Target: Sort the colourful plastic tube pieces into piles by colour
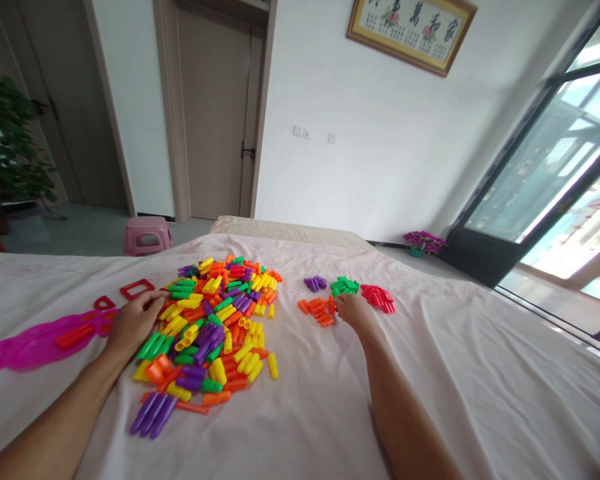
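A large mixed pile of bullet-shaped plastic toy pieces (225,313) in yellow, orange, green, purple and red lies on the cloth. At its left edge rests my left hand (137,317), fingers curled together against the pieces; whatever they hold is hidden. My right hand (351,308) is at the small orange group (317,310), its fingertips closed around an orange piece (331,305). Beyond that hand lie a purple group (315,283), a green group (345,286) and a red group (379,297), each separate from the others.
A magenta plastic piece (35,347) lies left of the pile, with a red part on it. Two red plastic frames (137,289) are near my left hand. A pale cloth (300,427) with folds covers the table. Behind stands a pink stool (147,235).
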Motion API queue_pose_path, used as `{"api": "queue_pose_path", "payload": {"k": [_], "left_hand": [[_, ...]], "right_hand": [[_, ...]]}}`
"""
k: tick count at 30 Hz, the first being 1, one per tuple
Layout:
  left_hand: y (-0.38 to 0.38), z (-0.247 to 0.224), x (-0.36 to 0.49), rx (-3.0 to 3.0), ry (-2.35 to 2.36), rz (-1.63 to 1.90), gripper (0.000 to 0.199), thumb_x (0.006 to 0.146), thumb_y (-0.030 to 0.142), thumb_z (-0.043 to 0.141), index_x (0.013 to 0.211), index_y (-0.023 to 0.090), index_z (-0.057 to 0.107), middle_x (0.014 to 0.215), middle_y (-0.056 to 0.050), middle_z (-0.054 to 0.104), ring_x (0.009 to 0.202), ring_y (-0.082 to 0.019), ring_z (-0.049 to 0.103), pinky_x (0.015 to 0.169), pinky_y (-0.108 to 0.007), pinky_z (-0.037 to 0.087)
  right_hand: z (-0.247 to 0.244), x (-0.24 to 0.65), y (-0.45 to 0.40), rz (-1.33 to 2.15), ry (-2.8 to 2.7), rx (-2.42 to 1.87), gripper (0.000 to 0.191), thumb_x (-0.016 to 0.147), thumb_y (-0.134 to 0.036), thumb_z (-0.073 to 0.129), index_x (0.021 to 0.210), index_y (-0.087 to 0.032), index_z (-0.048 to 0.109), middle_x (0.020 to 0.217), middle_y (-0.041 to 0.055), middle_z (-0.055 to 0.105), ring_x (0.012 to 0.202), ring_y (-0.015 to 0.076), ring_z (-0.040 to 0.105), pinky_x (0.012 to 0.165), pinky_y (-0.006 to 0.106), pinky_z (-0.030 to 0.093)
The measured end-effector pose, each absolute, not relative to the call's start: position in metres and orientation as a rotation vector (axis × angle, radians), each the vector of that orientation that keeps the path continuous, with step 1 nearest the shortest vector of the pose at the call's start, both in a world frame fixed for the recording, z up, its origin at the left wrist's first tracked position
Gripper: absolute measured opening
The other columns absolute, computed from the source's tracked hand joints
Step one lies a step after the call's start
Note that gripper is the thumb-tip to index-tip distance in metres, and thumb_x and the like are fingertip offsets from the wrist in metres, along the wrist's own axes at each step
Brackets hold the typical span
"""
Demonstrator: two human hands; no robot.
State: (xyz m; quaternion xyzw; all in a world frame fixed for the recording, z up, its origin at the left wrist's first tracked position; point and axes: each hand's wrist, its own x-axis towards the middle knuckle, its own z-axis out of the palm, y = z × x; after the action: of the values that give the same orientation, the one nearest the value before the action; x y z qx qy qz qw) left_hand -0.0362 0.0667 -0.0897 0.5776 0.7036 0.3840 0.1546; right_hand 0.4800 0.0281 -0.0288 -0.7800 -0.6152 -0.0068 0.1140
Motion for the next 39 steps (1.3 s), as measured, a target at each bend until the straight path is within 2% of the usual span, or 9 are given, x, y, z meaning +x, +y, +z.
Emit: {"api": "queue_pose_path", "payload": {"k": [4,8,10,12,18,25,30,32,39], "left_hand": [[0.067,-0.090,-0.037,1.647,2.012,1.085,0.041,0.090,0.046,0.050,0.115,0.021,0.070,0.109,-0.005,0.075,0.095,-0.021,0.068,0.075,-0.026,0.045],[0.068,-0.091,-0.038,1.639,1.985,1.095,0.041,0.089,0.045,0.051,0.116,0.020,0.069,0.109,-0.005,0.076,0.097,-0.021,0.068,0.076,-0.025,0.046],[0.067,-0.090,-0.037,1.639,1.988,1.095,0.041,0.089,0.045,0.050,0.116,0.020,0.070,0.109,-0.005,0.076,0.097,-0.021,0.068,0.077,-0.025,0.046],[0.066,-0.089,-0.036,1.639,2.000,1.094,0.041,0.090,0.045,0.050,0.115,0.020,0.070,0.110,-0.005,0.075,0.097,-0.022,0.068,0.077,-0.026,0.046],[0.063,-0.085,-0.032,1.639,2.022,1.102,0.041,0.090,0.046,0.050,0.115,0.020,0.071,0.107,-0.005,0.076,0.093,-0.021,0.068,0.073,-0.025,0.045],[0.064,-0.088,-0.033,1.638,1.998,1.119,0.043,0.090,0.047,0.051,0.116,0.020,0.070,0.110,-0.005,0.076,0.093,-0.020,0.068,0.074,-0.025,0.046],[0.065,-0.087,-0.032,1.645,2.046,1.104,0.042,0.088,0.048,0.049,0.113,0.022,0.072,0.108,-0.004,0.076,0.093,-0.022,0.069,0.073,-0.026,0.047],[0.065,-0.087,-0.033,1.657,2.046,1.113,0.042,0.088,0.048,0.049,0.112,0.023,0.072,0.105,-0.004,0.076,0.091,-0.022,0.069,0.072,-0.026,0.047],[0.066,-0.091,-0.034,1.654,2.012,1.149,0.041,0.085,0.047,0.050,0.110,0.024,0.072,0.105,-0.003,0.076,0.090,-0.022,0.070,0.070,-0.026,0.048]], "right_hand": [[-0.032,0.479,0.028,0.111,-1.778,-2.311,0.026,0.088,-0.023,0.051,0.085,-0.019,0.076,0.083,0.0082,0.074,0.076,0.0189,0.066,0.062,0.026,0.039],[-0.044,0.481,0.034,0.126,-1.689,-2.269,0.037,0.089,-0.033,0.055,0.119,-0.018,0.070,0.106,0.0104,0.074,0.095,0.0223,0.068,0.073,0.027,0.044],[-0.049,0.483,0.036,0.132,-1.705,-2.203,0.042,0.090,-0.033,0.054,0.128,-0.019,0.065,0.119,0.0111,0.071,0.104,0.0226,0.066,0.080,0.028,0.044],[-0.052,0.484,0.038,0.167,-1.754,-2.161,0.039,0.089,-0.028,0.054,0.125,-0.020,0.066,0.122,0.0098,0.070,0.107,0.0218,0.065,0.082,0.027,0.044],[-0.049,0.485,0.036,0.239,-1.764,-2.173,0.028,0.087,-0.026,0.054,0.107,-0.020,0.072,0.104,0.0072,0.074,0.096,0.0203,0.066,0.074,0.025,0.042],[-0.038,0.467,0.030,-0.035,-1.695,-2.218,0.033,0.091,-0.032,0.054,0.118,-0.021,0.071,0.118,0.0107,0.070,0.108,0.0258,0.063,0.082,0.031,0.044],[-0.032,0.414,0.022,-0.060,-1.958,-1.809,0.032,0.092,-0.016,0.049,0.110,-0.023,0.075,0.112,0.0076,0.072,0.106,0.0229,0.062,0.089,0.033,0.046],[-0.034,0.391,0.019,-0.073,-2.080,-1.625,0.035,0.093,-0.012,0.048,0.113,-0.024,0.074,0.114,0.0071,0.073,0.108,0.0231,0.060,0.094,0.035,0.045],[-0.043,0.359,0.018,-0.098,-2.174,-1.519,0.038,0.093,-0.013,0.051,0.123,-0.026,0.070,0.119,0.0059,0.072,0.115,0.0258,0.054,0.096,0.038,0.043]]}}
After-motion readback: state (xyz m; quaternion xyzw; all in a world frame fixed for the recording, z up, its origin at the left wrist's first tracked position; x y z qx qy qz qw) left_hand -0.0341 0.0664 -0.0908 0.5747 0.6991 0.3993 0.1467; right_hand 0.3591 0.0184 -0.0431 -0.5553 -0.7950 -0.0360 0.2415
